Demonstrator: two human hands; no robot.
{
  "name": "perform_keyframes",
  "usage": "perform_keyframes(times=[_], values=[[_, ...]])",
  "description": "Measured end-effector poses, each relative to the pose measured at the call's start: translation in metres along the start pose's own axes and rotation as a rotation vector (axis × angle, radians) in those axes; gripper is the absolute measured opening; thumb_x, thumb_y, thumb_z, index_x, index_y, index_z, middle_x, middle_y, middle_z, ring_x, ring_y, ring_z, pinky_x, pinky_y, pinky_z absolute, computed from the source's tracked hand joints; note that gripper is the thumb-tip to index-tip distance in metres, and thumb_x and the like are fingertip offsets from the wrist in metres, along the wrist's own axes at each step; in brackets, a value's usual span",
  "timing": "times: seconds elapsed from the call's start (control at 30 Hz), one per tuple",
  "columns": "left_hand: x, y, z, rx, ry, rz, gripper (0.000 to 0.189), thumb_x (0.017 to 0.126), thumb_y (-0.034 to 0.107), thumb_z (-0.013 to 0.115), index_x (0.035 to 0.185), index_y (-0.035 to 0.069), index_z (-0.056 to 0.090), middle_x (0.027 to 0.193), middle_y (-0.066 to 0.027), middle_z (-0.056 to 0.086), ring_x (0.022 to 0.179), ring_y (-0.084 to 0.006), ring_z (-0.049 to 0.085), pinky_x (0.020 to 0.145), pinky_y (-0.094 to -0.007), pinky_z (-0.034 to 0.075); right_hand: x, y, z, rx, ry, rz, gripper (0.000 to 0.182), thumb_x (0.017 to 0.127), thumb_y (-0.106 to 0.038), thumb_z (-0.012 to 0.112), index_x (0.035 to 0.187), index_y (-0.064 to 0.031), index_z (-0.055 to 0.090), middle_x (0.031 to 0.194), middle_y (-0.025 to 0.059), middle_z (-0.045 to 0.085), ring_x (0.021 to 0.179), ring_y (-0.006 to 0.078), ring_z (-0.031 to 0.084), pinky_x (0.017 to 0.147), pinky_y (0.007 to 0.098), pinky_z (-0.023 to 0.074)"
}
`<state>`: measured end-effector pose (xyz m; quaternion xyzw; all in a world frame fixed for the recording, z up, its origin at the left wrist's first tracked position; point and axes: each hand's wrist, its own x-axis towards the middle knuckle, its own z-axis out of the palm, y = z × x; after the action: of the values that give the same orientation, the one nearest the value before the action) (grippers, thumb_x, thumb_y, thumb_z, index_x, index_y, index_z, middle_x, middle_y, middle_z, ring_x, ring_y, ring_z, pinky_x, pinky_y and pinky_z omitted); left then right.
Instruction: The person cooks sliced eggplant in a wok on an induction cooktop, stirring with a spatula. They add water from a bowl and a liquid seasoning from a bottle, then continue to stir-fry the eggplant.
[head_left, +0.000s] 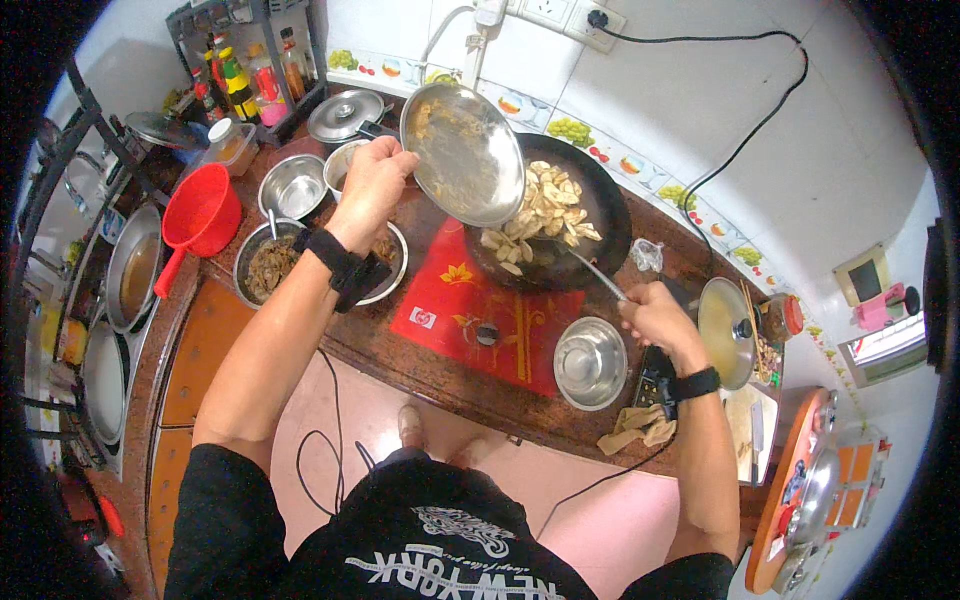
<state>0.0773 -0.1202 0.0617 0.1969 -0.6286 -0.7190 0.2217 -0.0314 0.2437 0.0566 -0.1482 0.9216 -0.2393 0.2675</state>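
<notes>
My left hand (379, 176) grips the rim of a shallow stainless-steel bowl (469, 157), tilted up beside and partly over a black wok (604, 199). Brownish residue coats the bowl's inside. Pale, sliced food (551, 199) lies heaped in the wok, partly hidden behind the bowl. My right hand (660, 322) is closed around the metal handle of a spatula (600, 274), whose far end reaches into the wok near the slices. Under the wok's near side, a red mat or cover (487, 322) with gold patterns lies on the counter.
An empty steel bowl (590, 364) and a cloth (637, 430) sit near the counter's front edge. At right are a lidded pan (726, 334) and a cleaver (757, 435) on a board. Leftward stand a bowl of dark food (271, 270) and a red dipper (201, 210).
</notes>
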Motion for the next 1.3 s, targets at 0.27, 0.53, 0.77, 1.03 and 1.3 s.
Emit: perform_keyframes(times=[0.27, 0.53, 0.77, 1.03, 1.3], values=[[0.000, 0.014, -0.009, 0.029, -0.003, -0.024, 0.009, 0.085, 0.010, 0.053, 0.077, 0.006, 0.052, 0.075, -0.0025, 0.054, 0.067, -0.0152, 0.057, 0.068, -0.0353, 0.054, 0.027, -0.003, 0.037, 0.381, 0.048, 0.005, 0.026, 0.086, -0.016, 0.057, 0.066, -0.0001, 0.056, 0.051, 0.0024, 0.049, 0.039, 0.0110, 0.042, 0.036, 0.0294, 0.0307], [0.017, 0.011, -0.015, 0.044, 0.063, 0.004, 0.006, 0.083, 0.006, 0.053, 0.077, 0.006, 0.053, 0.069, -0.0026, 0.053, 0.062, -0.0159, 0.055, 0.056, -0.0324, 0.051, 0.021, 0.027, 0.047, 0.353, 0.125, -0.094, 0.026, 0.087, -0.020, 0.057, 0.071, 0.0006, 0.060, 0.055, 0.0014, 0.050, 0.050, 0.0110, 0.046, 0.047, 0.0305, 0.0365], [0.053, -0.024, 0.000, 0.468, 0.170, 0.213, 0.009, 0.080, 0.006, 0.054, 0.072, 0.001, 0.054, 0.064, -0.0019, 0.051, 0.058, -0.0112, 0.046, 0.051, -0.0297, 0.037, -0.039, 0.015, 0.003, 0.473, 0.114, -0.075, 0.020, 0.089, -0.014, 0.055, 0.073, -0.0024, 0.060, 0.058, -0.0047, 0.048, 0.051, 0.0064, 0.041, 0.047, 0.0259, 0.0317], [0.034, -0.037, 0.051, -0.115, 0.127, -0.154, 0.011, 0.083, 0.005, 0.050, 0.086, -0.003, 0.056, 0.081, -0.0132, 0.060, 0.068, -0.0239, 0.062, 0.059, -0.0388, 0.052, -0.081, -0.045, -0.036, -0.296, 0.508, -0.485, 0.015, 0.085, -0.012, 0.060, 0.079, 0.0015, 0.063, 0.061, 0.0136, 0.061, 0.056, 0.0263, 0.060, 0.052, 0.0393, 0.0436], [0.011, -0.065, 0.070, -0.383, 0.069, -0.240, 0.010, 0.085, 0.004, 0.048, 0.090, -0.002, 0.054, 0.087, -0.0121, 0.061, 0.073, -0.0222, 0.064, 0.064, -0.0370, 0.056, -0.130, -0.081, -0.038, -0.986, 0.726, -0.540, 0.028, 0.080, -0.004, 0.056, 0.107, -0.0004, 0.058, 0.080, 0.0143, 0.058, 0.065, 0.0305, 0.063, 0.051, 0.0413, 0.0495]])
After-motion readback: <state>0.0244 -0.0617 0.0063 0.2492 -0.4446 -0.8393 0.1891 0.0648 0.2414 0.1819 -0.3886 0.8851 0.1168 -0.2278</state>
